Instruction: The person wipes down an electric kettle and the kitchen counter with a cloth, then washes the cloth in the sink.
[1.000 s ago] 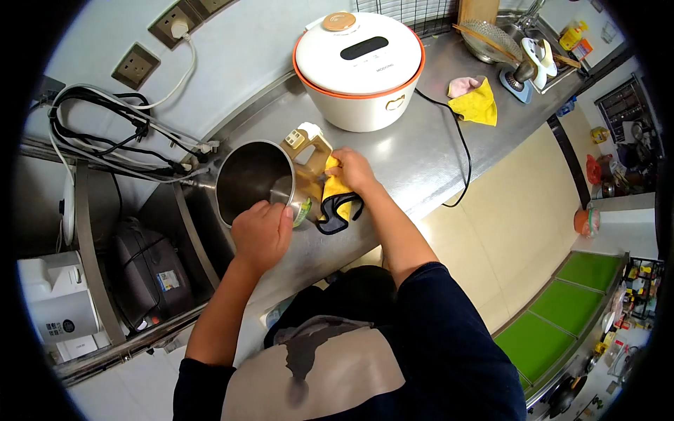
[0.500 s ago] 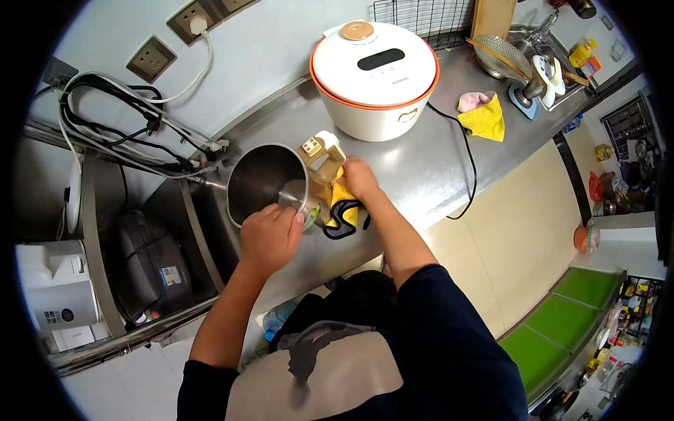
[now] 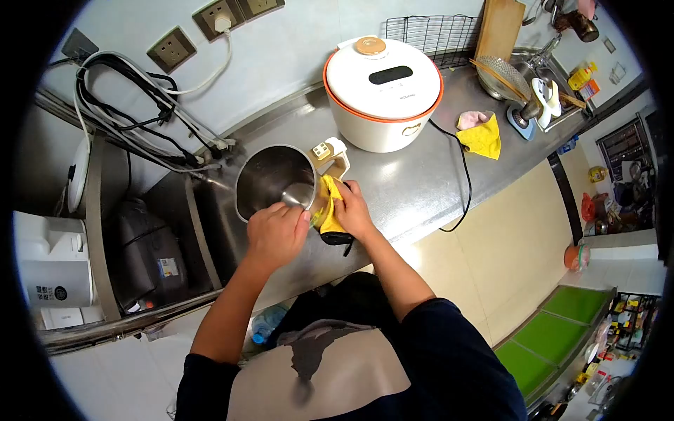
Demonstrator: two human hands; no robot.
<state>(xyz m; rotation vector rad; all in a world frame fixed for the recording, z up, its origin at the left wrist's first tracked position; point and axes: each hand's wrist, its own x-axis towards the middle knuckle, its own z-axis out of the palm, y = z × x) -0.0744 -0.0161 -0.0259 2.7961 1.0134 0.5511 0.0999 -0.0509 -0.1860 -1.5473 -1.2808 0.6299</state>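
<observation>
A metal pitcher (image 3: 276, 184) with a beige handle (image 3: 335, 163) is tilted above the steel counter, its open mouth towards the camera. My left hand (image 3: 277, 235) is closed over the near rim of the pitcher. My right hand (image 3: 352, 210) is closed on a yellow cloth (image 3: 330, 203) with a dark edge and presses it to the pitcher's outer side, below the handle. The pitcher's base is hidden from view.
A white cooker (image 3: 382, 95) with an orange rim stands behind, its black cord (image 3: 465, 168) trailing over the counter edge. Another yellow cloth (image 3: 481, 137) lies to its right. Bundled cables (image 3: 130, 116) hang at the left. A strainer (image 3: 502, 77) sits near the sink.
My right hand and the cloth have moved down along the pitcher's side, away from the handle. My left hand stays on the rim. The whole view has shifted slightly.
</observation>
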